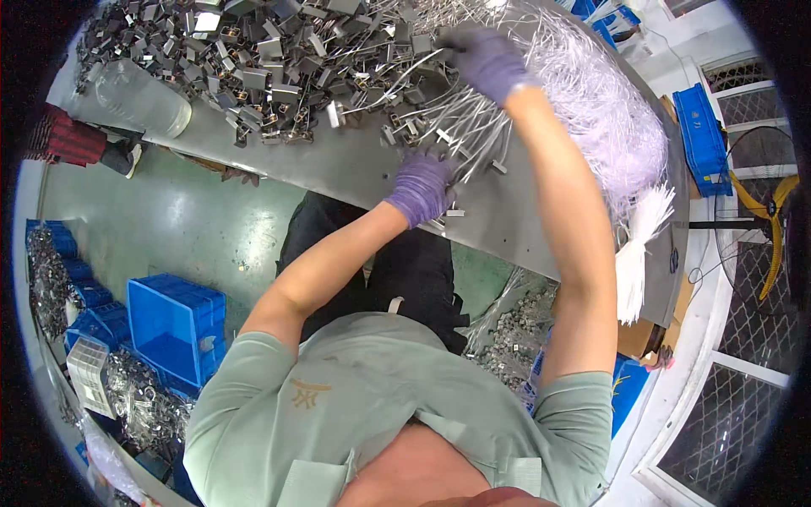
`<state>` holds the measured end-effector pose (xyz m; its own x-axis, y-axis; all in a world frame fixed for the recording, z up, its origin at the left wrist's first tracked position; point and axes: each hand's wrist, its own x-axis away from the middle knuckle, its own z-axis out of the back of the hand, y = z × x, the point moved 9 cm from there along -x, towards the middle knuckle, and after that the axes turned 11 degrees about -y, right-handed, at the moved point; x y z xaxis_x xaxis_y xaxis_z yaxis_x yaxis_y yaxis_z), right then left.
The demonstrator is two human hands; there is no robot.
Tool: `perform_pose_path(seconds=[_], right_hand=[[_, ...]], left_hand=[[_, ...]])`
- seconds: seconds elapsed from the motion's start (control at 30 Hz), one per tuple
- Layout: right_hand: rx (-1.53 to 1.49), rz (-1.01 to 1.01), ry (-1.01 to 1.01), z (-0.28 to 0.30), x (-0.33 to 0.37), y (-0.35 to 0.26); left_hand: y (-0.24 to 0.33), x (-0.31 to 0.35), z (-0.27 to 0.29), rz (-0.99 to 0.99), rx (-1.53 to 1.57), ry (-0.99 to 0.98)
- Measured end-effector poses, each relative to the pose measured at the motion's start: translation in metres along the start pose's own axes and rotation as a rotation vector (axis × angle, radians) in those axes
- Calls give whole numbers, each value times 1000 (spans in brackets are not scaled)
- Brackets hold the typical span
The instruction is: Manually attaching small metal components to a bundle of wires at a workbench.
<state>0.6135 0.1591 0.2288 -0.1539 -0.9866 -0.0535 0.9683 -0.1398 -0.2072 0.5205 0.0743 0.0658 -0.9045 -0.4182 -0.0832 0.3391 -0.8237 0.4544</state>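
Observation:
My left hand (422,188), in a purple glove with grey fingertips, is closed at the near edge of the grey table around the connector ends of several white cables (483,135). Its fingertips are partly hidden. Farther off and to the right, my right hand (488,61), gloved the same way, pinches a single white cable (404,78). That cable slants down to the left, and a small connector (335,115) sits at its lower end. Motion blurs the right fingertips a little. Beyond both hands spreads a heap of small dark metal-and-plastic connector parts (270,76).
A large tangle of thin white cables (604,110) covers the table's right side, with a tied white bundle (638,253) below. A clear plastic container (144,97) lies at left. Blue crates (177,325) stand on the floor. A yellow-bladed fan (770,211) is at right.

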Motion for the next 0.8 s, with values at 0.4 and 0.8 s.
perform_pose_path(seconds=[0.4, 0.8], right_hand=[[-318, -98, 256, -16, 44, 61], [-870, -643, 271, -165, 159, 183]], left_hand=[[-22, -32, 39, -40, -125, 114], [-7, -68, -7, 138, -308, -204]])
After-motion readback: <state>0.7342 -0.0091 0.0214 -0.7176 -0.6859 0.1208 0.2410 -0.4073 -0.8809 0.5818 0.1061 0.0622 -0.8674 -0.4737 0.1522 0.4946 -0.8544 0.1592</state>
